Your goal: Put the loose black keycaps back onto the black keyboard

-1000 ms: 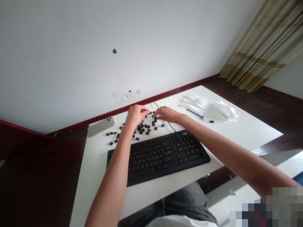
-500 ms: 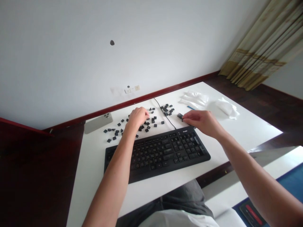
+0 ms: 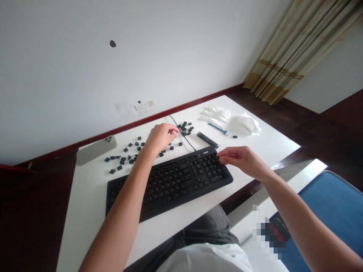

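Observation:
A black keyboard [image 3: 184, 177] lies on the white table. My right hand [image 3: 236, 156] is at its upper right corner, over the number-pad keys, with thumb and fingers pinched together. Whatever may be between those fingertips is hidden. Above the loose black keycaps [image 3: 137, 143] behind the keyboard is my left hand [image 3: 161, 138], its fingers curved and a gap showing between thumb and index finger. More keycaps [image 3: 185, 128] are grouped beside the keyboard cable [image 3: 184, 134]. A long black strip-like tool [image 3: 208, 139] lies behind the keyboard's right end.
A blue brush [image 3: 217, 128], a single keycap [image 3: 235, 136] and crumpled white tissues [image 3: 246, 124] are at the table's back right. A phone [image 3: 111, 141] rests at the back left. Beside the table stands a blue-topped seat [image 3: 331, 204].
The view has turned right. My right hand has moved from the black tool to the keyboard's right keys. My left hand has lifted and its fingers have parted.

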A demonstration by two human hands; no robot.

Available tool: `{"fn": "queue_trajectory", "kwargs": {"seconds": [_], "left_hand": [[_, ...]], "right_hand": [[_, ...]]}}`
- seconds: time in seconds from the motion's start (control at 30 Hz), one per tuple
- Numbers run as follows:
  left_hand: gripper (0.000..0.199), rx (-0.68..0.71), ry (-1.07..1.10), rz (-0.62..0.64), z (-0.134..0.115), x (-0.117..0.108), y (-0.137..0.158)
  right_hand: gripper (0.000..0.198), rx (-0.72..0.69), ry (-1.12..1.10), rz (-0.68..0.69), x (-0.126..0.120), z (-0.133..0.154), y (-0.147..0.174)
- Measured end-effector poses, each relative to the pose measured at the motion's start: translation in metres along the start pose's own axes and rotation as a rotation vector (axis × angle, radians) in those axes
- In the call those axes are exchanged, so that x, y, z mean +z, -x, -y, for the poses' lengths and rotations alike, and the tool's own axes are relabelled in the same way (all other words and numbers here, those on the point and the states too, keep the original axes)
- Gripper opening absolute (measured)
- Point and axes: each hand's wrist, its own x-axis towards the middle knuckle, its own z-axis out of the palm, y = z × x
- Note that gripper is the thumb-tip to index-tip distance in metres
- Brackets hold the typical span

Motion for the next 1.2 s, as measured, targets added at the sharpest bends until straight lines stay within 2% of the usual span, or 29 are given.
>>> {"fn": "queue_trajectory", "kwargs": {"seconds": [0.17, 0.27, 0.37, 0.47, 0.57, 0.7, 0.77, 0.83, 1.03, 1.2], "left_hand": [[0.02, 0.153, 0.233, 0.296, -0.046, 0.022, 0.012], [0.024, 0.146, 0.333, 0.446, -0.053, 0.036, 0.014], [0.028, 0.138, 0.383, 0.503, -0.054, 0.046, 0.014], [0.026, 0.131, 0.411, 0.51, -0.055, 0.054, 0.014], [0.023, 0.103, 0.425, 0.467, -0.056, 0.06, 0.015], [0.023, 0.088, 0.444, 0.453, -0.055, 0.067, 0.014], [0.025, 0.088, 0.466, 0.467, -0.054, 0.069, 0.014], [0.027, 0.082, 0.487, 0.473, -0.054, 0.07, 0.013], [0.031, 0.048, 0.527, 0.464, -0.056, 0.076, 0.013], [0.031, 0.078, 0.501, 0.454, -0.058, 0.074, 0.015]], "right_hand": [[0.045, 0.013, -0.094, 0.002, 0.008, 0.007, -0.003], [0.045, -0.015, -0.119, -0.005, 0.011, 0.01, -0.001], [0.045, -0.051, -0.109, -0.008, 0.014, 0.011, 0.0], [0.044, -0.07, -0.076, -0.019, 0.017, 0.011, 0.001], [0.037, -0.102, 0.05, -0.123, 0.022, 0.013, 0.004], [0.027, -0.26, 0.283, -0.259, 0.028, 0.021, 0.014], [0.023, -0.326, 0.387, -0.284, 0.03, 0.024, 0.018], [0.02, -0.334, 0.445, -0.287, 0.031, 0.025, 0.02], [0.022, -0.257, 0.353, -0.286, 0.032, 0.022, 0.018], [0.025, -0.242, 0.337, -0.309, 0.029, 0.016, 0.017]]}}
